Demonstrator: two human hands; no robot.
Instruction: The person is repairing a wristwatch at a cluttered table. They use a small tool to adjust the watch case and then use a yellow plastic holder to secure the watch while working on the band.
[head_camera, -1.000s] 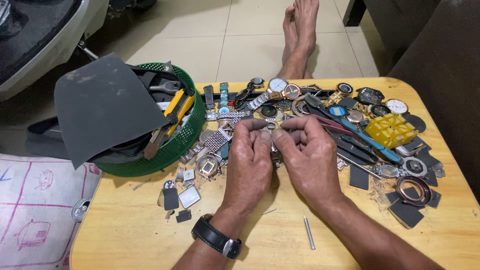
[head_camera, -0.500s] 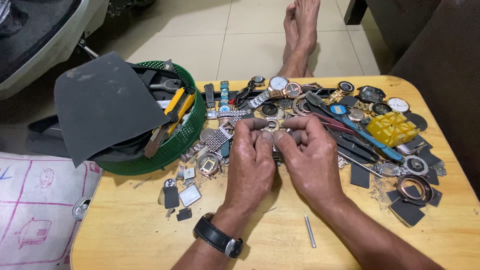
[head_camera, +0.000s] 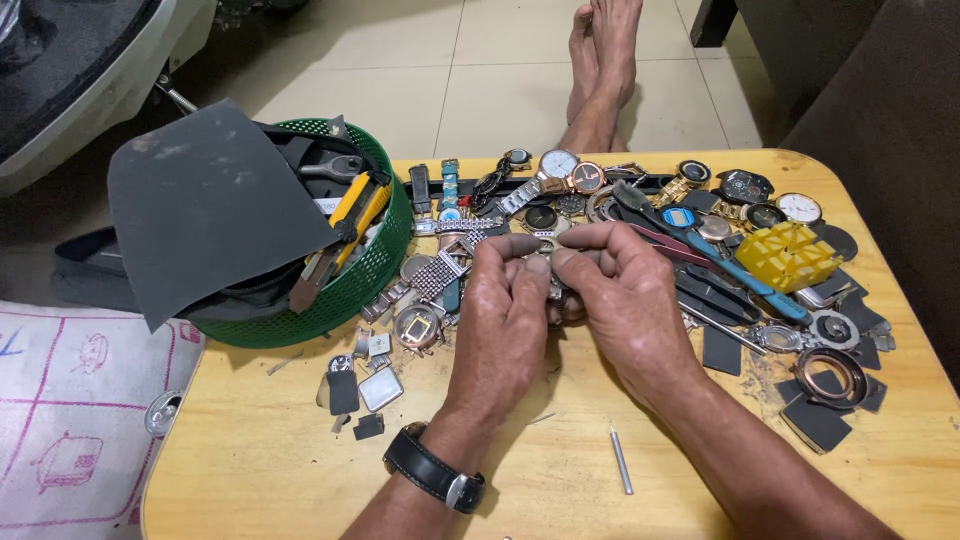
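We pinch a small metal watch part (head_camera: 553, 290) between left hand (head_camera: 505, 320) and right hand (head_camera: 625, 300) above the wooden table (head_camera: 560, 480), mid-job we judge, loose watches (head_camera: 560, 170) unsorted.

Home setup, not a proper shop: I'm on the floor at a low wooden table (head_camera: 300, 460), pale tiled floor (head_camera: 420, 60) around it, my bare feet (head_camera: 600, 60) past the far edge. Doubles as a watch-repair bench: loose watches (head_camera: 560, 170), cases, metal straps (head_camera: 440, 275), a green basket (head_camera: 375, 270) of tools, dark sandpaper sheet (head_camera: 210, 200), yellow case holder (head_camera: 790, 255).
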